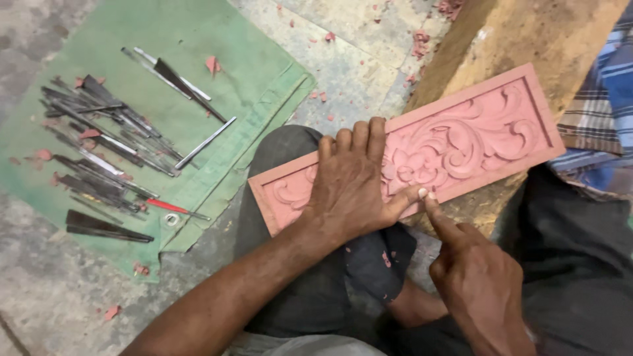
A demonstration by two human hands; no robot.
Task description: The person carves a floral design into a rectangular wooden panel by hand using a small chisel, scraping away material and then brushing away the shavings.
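Both hands [349, 188] [478, 280] on carved reddish scrollwork panel [461, 135].

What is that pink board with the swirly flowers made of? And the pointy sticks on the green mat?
The pink carved panel looks like wood, or perhaps soft stone, with a matte, dusty finish; pink chips lie scattered around it. The left hand presses flat on it. The carving tools look like dark metal, some with shiny blades. The green mat seems to be woven canvas, with a stitched hem.

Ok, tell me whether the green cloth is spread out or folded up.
Spread out. The green cloth lies flat on the floor with the carving tools laid across it; only its right edge is turned over.
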